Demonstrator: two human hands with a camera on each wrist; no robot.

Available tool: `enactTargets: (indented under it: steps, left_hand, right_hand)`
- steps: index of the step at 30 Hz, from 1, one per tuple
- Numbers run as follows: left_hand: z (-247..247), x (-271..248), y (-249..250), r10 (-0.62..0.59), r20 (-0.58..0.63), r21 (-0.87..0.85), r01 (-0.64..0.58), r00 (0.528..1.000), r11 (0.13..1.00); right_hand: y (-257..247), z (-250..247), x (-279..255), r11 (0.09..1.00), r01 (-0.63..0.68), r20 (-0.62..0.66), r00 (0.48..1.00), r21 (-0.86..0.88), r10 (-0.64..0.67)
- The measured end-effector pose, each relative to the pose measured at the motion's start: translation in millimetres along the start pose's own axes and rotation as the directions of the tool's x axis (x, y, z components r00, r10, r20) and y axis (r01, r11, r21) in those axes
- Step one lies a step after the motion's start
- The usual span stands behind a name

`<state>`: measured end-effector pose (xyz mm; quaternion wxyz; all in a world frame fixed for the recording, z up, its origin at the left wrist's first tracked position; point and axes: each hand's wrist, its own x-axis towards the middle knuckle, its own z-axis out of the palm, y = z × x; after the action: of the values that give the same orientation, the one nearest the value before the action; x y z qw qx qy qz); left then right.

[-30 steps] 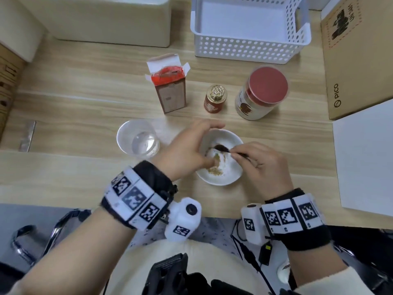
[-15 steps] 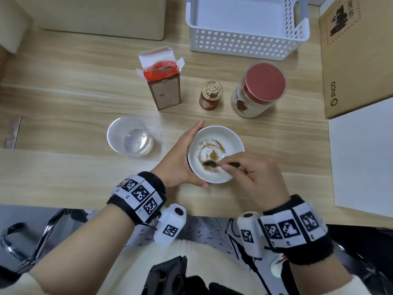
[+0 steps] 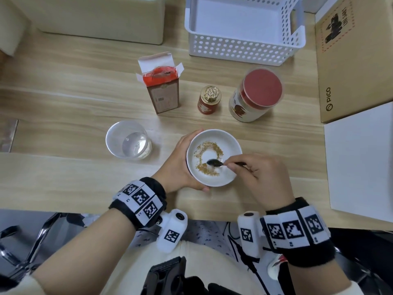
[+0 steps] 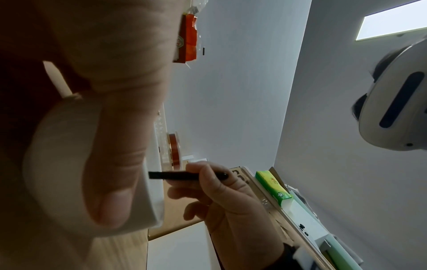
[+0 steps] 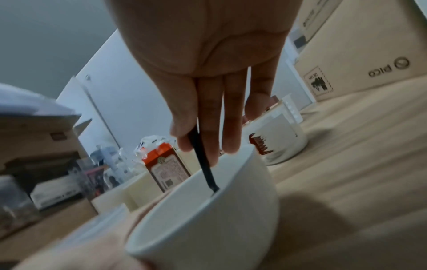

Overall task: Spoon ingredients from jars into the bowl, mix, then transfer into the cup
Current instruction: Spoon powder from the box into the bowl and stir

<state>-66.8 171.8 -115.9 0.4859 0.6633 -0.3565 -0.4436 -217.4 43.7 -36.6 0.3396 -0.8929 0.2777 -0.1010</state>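
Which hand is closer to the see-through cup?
Left. The left hand grips the bowl on the side facing the cup, with a bit of table between them. The right hand holds the spoon on the bowl's far side.

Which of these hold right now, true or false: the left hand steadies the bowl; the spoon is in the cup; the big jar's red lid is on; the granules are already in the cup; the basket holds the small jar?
1. The left hand grips the white bowl by its side. True.
2. The black spoon is in the clear cup. False: the right hand pinches it, its tip down in the bowl.
3. The big jar has its red lid on. True.
4. The brown granules are in the cup. False: they lie scattered in the bowl.
5. The white basket holds the small jar. False: it stands on the table beside the big jar.
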Motion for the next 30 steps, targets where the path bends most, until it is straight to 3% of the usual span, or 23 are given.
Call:
enactTargets:
  steps: [2, 6, 11, 16, 20, 25, 26, 28, 30]
  left_hand:
    - [0, 0, -1, -0.005, 0.013, -0.024, 0.005, 1.000, 1.000]
    - [1, 0, 2, -0.014, 0.056, -0.088, 0.019, 0.998, 0.996]
    - [1, 1, 0, -0.006, 0.061, -0.100, 0.012, 0.998, 0.995]
    - [0, 2, 3, -0.006, 0.070, -0.110, 0.014, 0.998, 0.994]
    - [-1, 3, 2, -0.003, 0.073, -0.103, 0.011, 0.997, 0.995]
    - [-2, 3, 5, -0.004, 0.071, -0.083, 0.010, 0.997, 0.996]
    - [-2, 3, 6, -0.008, 0.072, -0.080, 0.014, 0.997, 0.997]
    - [-3, 4, 5, -0.008, 0.071, -0.074, 0.013, 0.997, 0.997]
    - [-3, 4, 4, -0.002, 0.073, -0.061, 0.006, 0.997, 0.998]
  right_hand:
    - [-2, 3, 0, 1.000, 0.011, 0.024, 1.000, -0.004, -0.011]
    - [-2, -6, -1, 0.992, -0.001, -0.048, 0.999, -0.123, -0.005]
    - [-25, 7, 3, 0.999, 0.032, 0.181, 0.983, -0.031, -0.026]
    - [-17, -9, 12, 0.976, -0.010, -0.011, 1.000, -0.219, 0.008]
    - [-29, -4, 13, 0.998, -0.048, 0.253, 0.966, -0.050, 0.059]
    - [-25, -3, 18, 0.975, -0.075, -0.022, 0.997, -0.210, 0.072]
    - [-24, -7, 19, 0.961, -0.114, 0.003, 0.993, -0.253, 0.118]
    - [-26, -9, 21, 0.972, -0.153, 0.188, 0.964, -0.180, 0.187]
    - [-31, -3, 21, 0.988, -0.133, 0.263, 0.953, -0.080, 0.149]
